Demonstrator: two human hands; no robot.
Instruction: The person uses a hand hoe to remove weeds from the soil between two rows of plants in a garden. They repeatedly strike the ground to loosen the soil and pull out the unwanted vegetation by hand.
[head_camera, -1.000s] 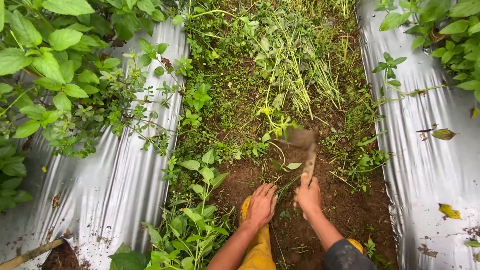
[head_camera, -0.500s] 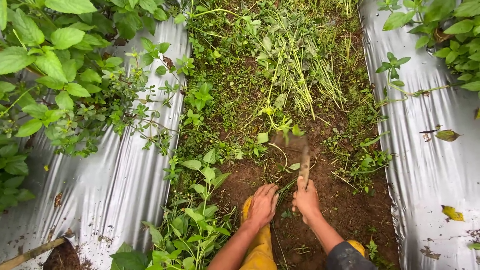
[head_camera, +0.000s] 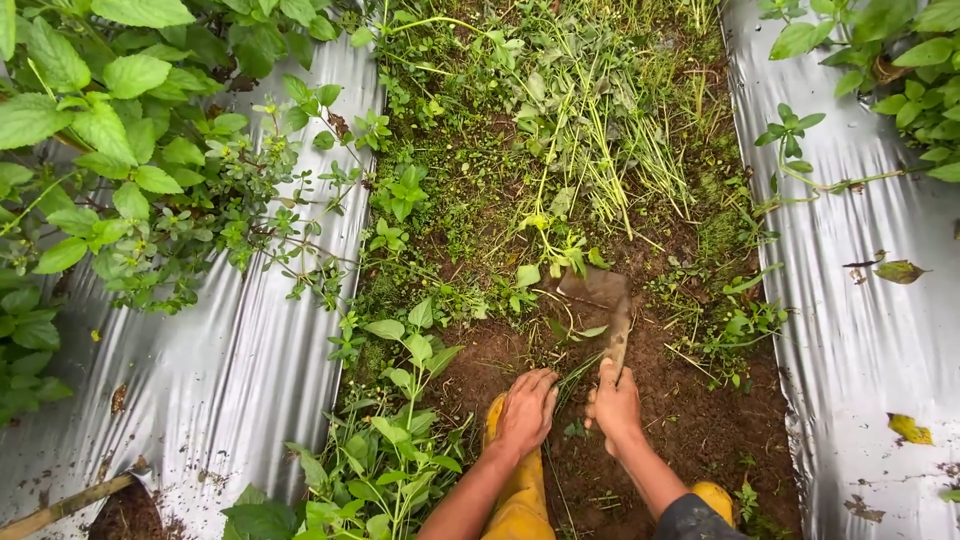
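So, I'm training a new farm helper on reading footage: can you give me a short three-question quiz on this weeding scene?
1. True or false: the right hand grips the wooden handle of a small soil-caked metal hand hoe.
2. What does the left hand rest on? A) the yellow rubber boot B) the silver plastic mulch sheet C) a bamboo stick
3. Fill in: the hoe blade sits on the brown ___ between the two silver sheets.

Key: 1 true; 2 A; 3 soil
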